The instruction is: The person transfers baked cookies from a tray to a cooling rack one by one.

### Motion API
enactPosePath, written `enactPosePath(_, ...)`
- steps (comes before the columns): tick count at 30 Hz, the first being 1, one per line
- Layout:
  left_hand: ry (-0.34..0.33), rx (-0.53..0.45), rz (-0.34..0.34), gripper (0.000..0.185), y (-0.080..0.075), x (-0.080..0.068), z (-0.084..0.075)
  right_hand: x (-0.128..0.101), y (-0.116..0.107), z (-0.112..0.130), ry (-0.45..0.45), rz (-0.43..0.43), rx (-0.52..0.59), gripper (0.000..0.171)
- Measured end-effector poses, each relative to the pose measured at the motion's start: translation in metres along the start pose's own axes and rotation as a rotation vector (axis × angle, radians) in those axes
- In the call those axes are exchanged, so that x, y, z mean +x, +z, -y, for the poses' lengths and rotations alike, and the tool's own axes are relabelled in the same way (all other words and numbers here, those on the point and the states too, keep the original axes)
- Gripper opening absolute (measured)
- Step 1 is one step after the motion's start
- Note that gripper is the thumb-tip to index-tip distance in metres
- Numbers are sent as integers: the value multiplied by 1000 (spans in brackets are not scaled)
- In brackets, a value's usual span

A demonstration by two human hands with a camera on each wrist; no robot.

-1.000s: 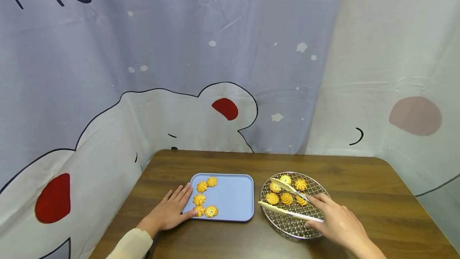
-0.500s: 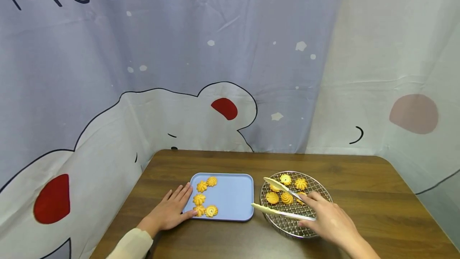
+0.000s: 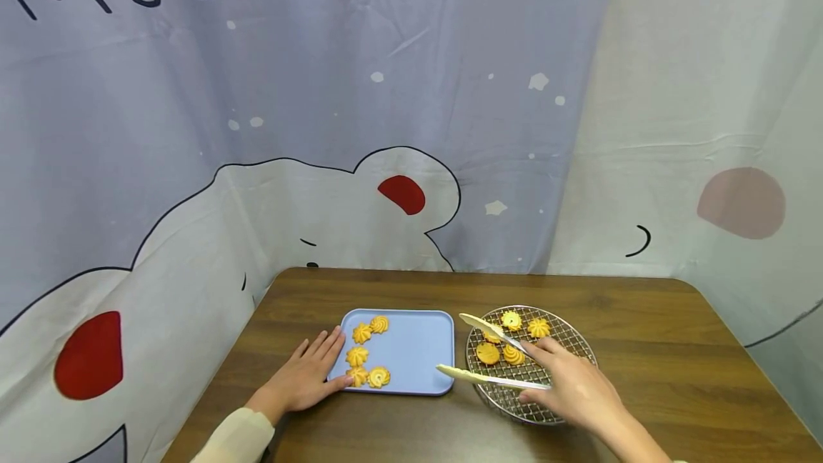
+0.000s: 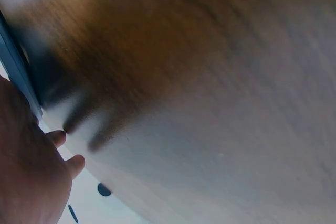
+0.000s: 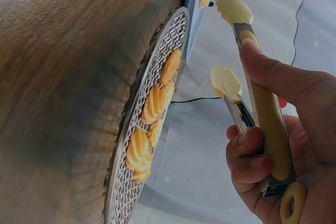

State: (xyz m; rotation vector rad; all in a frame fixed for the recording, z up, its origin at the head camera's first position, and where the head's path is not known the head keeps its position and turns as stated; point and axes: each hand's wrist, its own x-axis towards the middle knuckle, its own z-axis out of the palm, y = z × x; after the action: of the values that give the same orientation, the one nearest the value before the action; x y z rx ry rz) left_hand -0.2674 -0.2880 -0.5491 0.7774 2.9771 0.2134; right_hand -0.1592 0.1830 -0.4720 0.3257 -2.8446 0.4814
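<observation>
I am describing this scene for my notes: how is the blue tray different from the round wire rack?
The blue tray is a solid rectangle; the wire rack is a round metal mesh. The left hand rests flat at the tray's edge, while the right hand holds open tongs over the rack. Both carry swirled cookies and sit on the wooden table.

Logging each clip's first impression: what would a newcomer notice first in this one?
Probably the golden piped cookies: five on the blue tray at table centre, four more on the round wire rack to its right. Next, the right hand gripping cream tongs, open and empty, above the rack's left edge. The left hand rests flat against the tray's left rim.
</observation>
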Motion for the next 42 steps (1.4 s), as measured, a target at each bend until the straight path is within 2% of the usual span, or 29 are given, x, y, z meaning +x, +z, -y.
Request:
enactPosePath(10,-12,13,26,91,-2,0,-1,10,6,9,6,28,9,83)
enactPosePath(22,-15,17,32,91,-4,2,-2,20,12,15,-52,20,-6,72)
enactPosePath(31,-3,1,-9,90,0,1,1,33,21,24,-73,40,3,67)
enactPosePath(42,-4,-19,10,89,-4,0,-2,50,34,35,-110,27,5,60)
